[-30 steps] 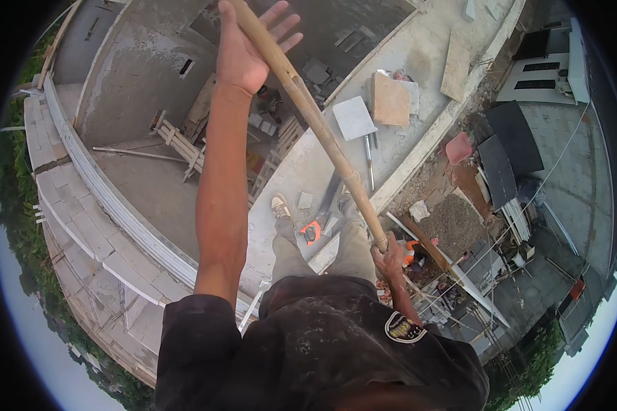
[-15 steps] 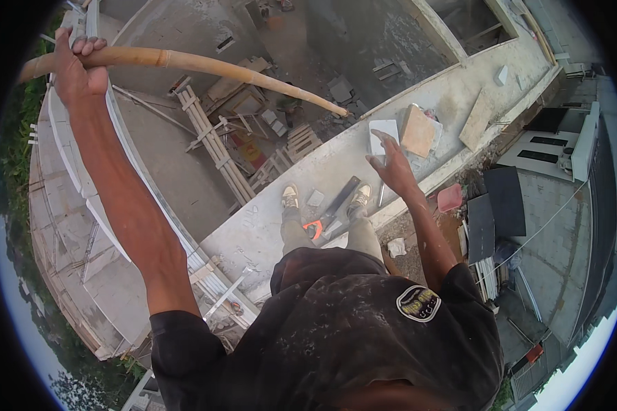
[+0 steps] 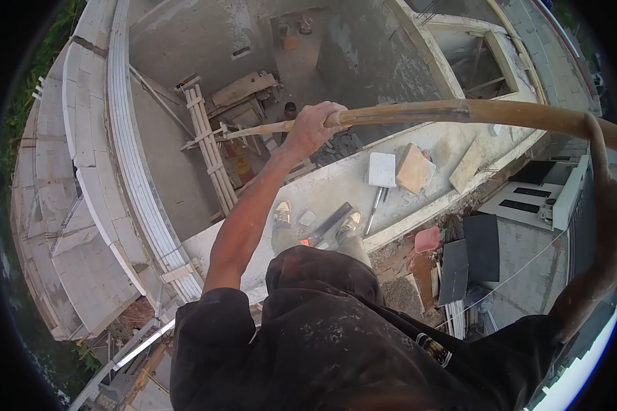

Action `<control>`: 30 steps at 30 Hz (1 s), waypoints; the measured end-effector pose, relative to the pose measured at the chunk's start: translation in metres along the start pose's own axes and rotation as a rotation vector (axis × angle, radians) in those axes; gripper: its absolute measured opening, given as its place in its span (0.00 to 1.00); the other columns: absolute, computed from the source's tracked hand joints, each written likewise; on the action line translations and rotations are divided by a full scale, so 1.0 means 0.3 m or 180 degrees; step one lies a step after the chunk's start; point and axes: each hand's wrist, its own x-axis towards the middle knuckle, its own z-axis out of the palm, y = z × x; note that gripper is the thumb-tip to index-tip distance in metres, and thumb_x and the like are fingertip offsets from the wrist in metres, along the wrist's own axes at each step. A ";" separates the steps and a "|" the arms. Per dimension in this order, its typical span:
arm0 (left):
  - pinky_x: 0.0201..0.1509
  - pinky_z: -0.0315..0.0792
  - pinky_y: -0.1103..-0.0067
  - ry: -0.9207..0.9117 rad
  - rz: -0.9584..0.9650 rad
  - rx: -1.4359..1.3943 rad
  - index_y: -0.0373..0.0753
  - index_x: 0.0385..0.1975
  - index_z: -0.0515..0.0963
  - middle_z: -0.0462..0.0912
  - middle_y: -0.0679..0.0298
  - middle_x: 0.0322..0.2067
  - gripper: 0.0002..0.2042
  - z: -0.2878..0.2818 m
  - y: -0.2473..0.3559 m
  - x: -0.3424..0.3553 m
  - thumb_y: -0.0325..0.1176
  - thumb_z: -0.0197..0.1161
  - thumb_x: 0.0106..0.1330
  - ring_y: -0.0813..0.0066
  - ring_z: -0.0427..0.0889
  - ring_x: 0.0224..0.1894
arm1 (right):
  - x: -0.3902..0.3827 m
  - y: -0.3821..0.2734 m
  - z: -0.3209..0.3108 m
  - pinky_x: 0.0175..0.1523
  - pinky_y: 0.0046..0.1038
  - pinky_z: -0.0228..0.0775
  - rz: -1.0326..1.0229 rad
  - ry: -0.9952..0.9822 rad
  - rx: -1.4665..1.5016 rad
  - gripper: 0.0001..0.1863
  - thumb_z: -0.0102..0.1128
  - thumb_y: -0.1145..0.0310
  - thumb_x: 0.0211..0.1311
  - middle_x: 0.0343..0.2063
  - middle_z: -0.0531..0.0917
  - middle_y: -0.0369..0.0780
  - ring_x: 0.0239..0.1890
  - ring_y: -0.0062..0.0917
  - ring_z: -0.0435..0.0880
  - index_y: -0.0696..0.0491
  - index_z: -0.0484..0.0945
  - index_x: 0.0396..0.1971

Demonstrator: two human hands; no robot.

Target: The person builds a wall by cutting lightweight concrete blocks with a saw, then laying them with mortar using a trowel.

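Observation:
A long bamboo pole point(image 3: 418, 113) runs across in front of me, thick at the right and thinner towards its far end on the left. My left hand point(image 3: 314, 128) is closed around its middle. Far to the right, my right hand point(image 3: 596, 130) wraps the thick end; its fingers are partly hidden at the dark rim. Below the pole, on the concrete ledge point(image 3: 254, 229), lie a white square block point(image 3: 382, 169), a tan block point(image 3: 414, 168) and a thin metal rod point(image 3: 373, 211). By my shoes rests a dark-bladed handsaw point(image 3: 334, 223), its orange handle mostly covered.
Beyond the ledge drops a deep room with grey walls, where a bamboo ladder point(image 3: 209, 147) leans among timber. A flat board point(image 3: 467, 164) lies on the ledge at the right. Lower on the outer side sit a pink basin point(image 3: 427, 239) and dark sheets point(image 3: 482, 248).
The pole has swung over to the right, and my left hand has come from the far left to the middle. My right hand, open and empty before, now grips the thick end.

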 end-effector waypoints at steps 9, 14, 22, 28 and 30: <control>0.55 0.64 0.68 -0.0958 -0.0155 0.0990 0.45 0.38 0.81 0.81 0.65 0.36 0.12 0.051 -0.249 -0.418 0.30 0.66 0.53 0.61 0.76 0.46 | -0.345 0.134 0.399 0.46 0.38 0.72 -0.1208 -0.3424 0.0785 0.26 0.71 0.53 0.47 0.30 0.85 0.42 0.35 0.39 0.83 0.53 0.78 0.43; 0.54 0.66 0.62 -0.0423 -0.0935 0.1888 0.47 0.35 0.81 0.80 0.67 0.35 0.11 -0.033 -0.448 -0.589 0.31 0.67 0.50 0.60 0.76 0.47 | -0.437 0.122 0.393 0.32 0.30 0.74 -0.0330 -0.5235 0.1437 0.16 0.65 0.57 0.56 0.22 0.83 0.38 0.20 0.23 0.81 0.52 0.79 0.38; 0.51 0.65 0.62 -0.1361 0.0530 0.0466 0.47 0.32 0.76 0.78 0.67 0.28 0.05 0.360 -0.040 -0.638 0.34 0.60 0.57 0.64 0.79 0.38 | -0.839 -0.265 0.526 0.47 0.46 0.73 -0.1098 -0.3575 0.2074 0.25 0.62 0.55 0.58 0.34 0.84 0.51 0.40 0.49 0.82 0.51 0.74 0.53; 0.44 0.65 0.67 -0.1689 0.0240 0.0746 0.51 0.37 0.77 0.78 0.68 0.32 0.06 0.477 -0.167 -0.780 0.34 0.53 0.64 0.69 0.79 0.43 | -0.924 -0.285 0.741 0.56 0.35 0.70 -0.1163 -0.4373 0.2878 0.26 0.59 0.57 0.64 0.50 0.80 0.49 0.53 0.40 0.79 0.57 0.73 0.56; 0.46 0.66 0.67 -0.1470 0.0178 0.0450 0.52 0.42 0.77 0.78 0.68 0.33 0.10 0.484 -0.203 -0.815 0.34 0.55 0.63 0.69 0.79 0.44 | -0.866 -0.327 0.729 0.55 0.34 0.70 -0.1015 -0.4584 0.3059 0.26 0.60 0.57 0.63 0.50 0.80 0.49 0.52 0.38 0.79 0.56 0.72 0.57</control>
